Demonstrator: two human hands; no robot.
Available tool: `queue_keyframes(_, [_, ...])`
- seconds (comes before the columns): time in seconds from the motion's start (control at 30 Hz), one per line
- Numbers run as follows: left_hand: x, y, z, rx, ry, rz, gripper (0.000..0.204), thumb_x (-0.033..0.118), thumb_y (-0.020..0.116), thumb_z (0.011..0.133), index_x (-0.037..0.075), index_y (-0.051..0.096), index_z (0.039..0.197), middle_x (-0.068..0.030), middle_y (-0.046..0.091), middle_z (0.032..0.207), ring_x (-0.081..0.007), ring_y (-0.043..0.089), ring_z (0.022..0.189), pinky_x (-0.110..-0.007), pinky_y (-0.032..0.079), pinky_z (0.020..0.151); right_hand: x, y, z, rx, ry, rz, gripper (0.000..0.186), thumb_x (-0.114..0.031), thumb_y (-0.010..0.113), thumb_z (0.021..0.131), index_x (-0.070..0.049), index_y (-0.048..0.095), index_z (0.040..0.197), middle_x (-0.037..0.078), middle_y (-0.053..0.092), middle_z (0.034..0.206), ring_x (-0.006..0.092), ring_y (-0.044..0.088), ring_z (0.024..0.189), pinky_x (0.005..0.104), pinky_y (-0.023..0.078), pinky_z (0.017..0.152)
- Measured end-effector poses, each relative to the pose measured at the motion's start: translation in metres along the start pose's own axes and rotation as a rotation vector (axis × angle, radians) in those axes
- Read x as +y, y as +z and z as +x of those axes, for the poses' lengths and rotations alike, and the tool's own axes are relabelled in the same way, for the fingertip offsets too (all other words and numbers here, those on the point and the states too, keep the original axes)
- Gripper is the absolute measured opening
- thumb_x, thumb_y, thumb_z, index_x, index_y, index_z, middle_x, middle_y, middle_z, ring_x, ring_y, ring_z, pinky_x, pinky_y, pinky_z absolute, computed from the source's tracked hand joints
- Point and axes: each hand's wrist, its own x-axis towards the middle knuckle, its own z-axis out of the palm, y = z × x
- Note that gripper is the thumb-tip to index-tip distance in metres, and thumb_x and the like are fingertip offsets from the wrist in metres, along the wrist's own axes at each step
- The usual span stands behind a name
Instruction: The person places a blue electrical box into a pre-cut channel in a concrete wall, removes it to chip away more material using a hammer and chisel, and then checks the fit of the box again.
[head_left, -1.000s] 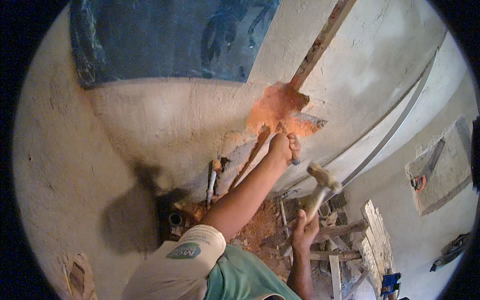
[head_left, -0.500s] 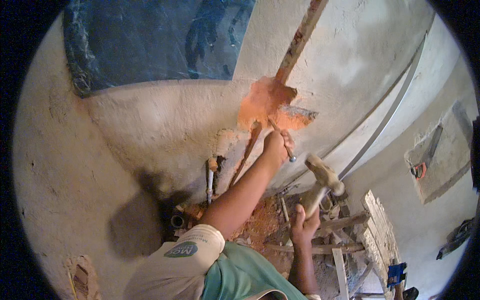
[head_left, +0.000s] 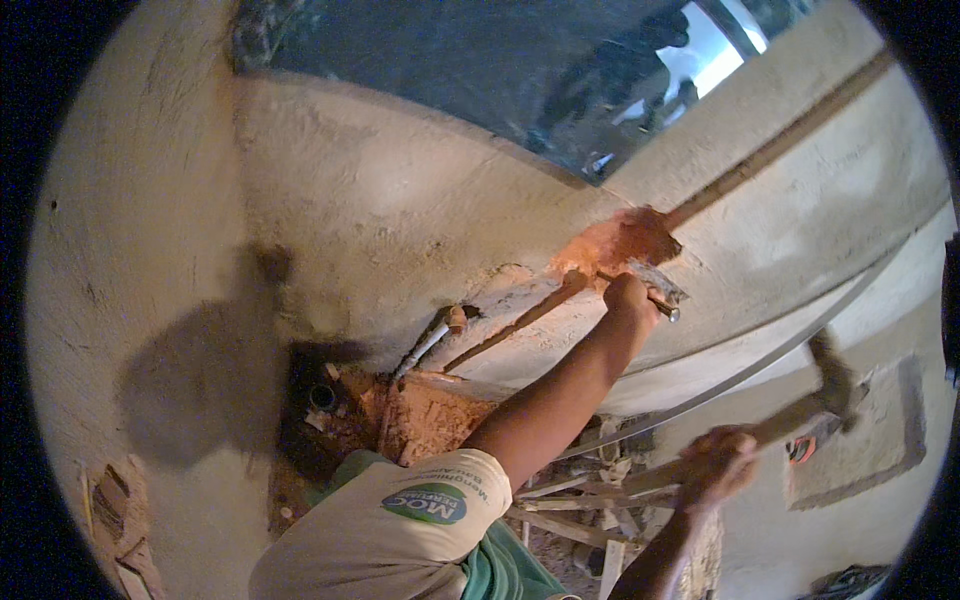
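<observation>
My left hand point(head_left: 630, 298) is closed around a metal chisel point(head_left: 667, 309), whose struck end sticks out past my fist. The chisel's other end meets the wall at the lower edge of a broken, reddish-orange cavity point(head_left: 618, 240). Lower and to the right, my right hand point(head_left: 720, 463) is wrapped round the wooden handle of a hammer point(head_left: 832, 385). The hammer head is well apart from the chisel and a little blurred.
A dark glossy panel point(head_left: 450, 90) is above the cavity. Chased grooves point(head_left: 780, 135) run through the plaster. A white pipe point(head_left: 428, 345) stands out below the cavity. Orange rubble point(head_left: 435, 420) and wooden pieces point(head_left: 570, 500) lie below. A curved metal strip point(head_left: 730, 378) passes near the hammer.
The hammer has swung away from the chisel to the right, with my right hand. My left hand still holds the chisel at the cavity. The whole view has turned and shifted.
</observation>
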Motion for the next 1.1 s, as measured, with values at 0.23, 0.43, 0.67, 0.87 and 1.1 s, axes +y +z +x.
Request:
queue_keyframes(0.23, [0.009,0.0,-0.006,0.078,0.043,0.038,0.02,0.023,0.037,0.087,0.012,0.039,0.071,-0.0023,0.037,0.056,-0.0119,0.031,0.039,-0.021,0.025,0.032,0.017,0.017,-0.004,-0.15,0.066,-0.197,0.031,-0.037,0.048,0.087,-0.007,0.045,0.08,0.0,0.041,0.054,0.0087,0.041,0.043,0.0224,0.035,0.038])
queue_keyframes(0.43, [0.017,0.008,-0.015,0.067,-0.001,0.053,0.02,0.023,0.036,0.087,0.012,0.04,0.071,-0.0015,0.037,0.056,-0.0101,0.031,0.04,-0.02,0.023,0.032,0.039,0.04,-0.019,0.065,-0.259,-0.112,0.038,-0.04,0.045,0.086,-0.004,0.047,0.076,0.004,0.046,0.064,0.0156,0.046,0.055,0.0254,0.039,0.046])
queue_keyframes(0.67, [0.03,-0.076,0.0,-0.212,0.113,0.606,0.027,0.026,0.041,0.086,0.01,0.043,0.065,-0.0006,0.039,0.052,-0.0125,0.037,0.041,-0.029,0.029,0.035,0.092,0.026,-0.06,-0.159,0.124,-0.184,0.027,-0.028,0.053,0.086,-0.002,0.045,0.088,-0.002,0.042,0.06,0.0063,0.038,0.05,0.0219,0.03,0.044])
queue_keyframes(0.87, [0.059,-0.129,-0.128,-0.31,0.163,1.461,0.041,0.047,0.044,0.086,0.007,0.045,0.091,0.0017,0.049,0.07,-0.01,0.045,0.053,-0.023,0.036,0.043,0.093,0.028,-0.106,-0.168,0.26,-0.241,0.028,-0.032,0.047,0.089,-0.004,0.047,0.085,-0.003,0.042,0.061,0.0058,0.038,0.051,0.0217,0.031,0.044])
queue_keyframes(1.1, [0.065,-0.154,-0.159,-0.124,0.412,1.654,0.046,0.037,0.058,0.08,0.0,0.047,0.106,-0.0014,0.052,0.079,-0.0118,0.048,0.068,-0.027,0.04,0.062,0.083,0.07,-0.136,-0.281,0.491,0.027,0.035,-0.03,0.039,0.091,0.001,0.055,0.091,0.008,0.053,0.068,0.0162,0.049,0.06,0.0312,0.042,0.056])
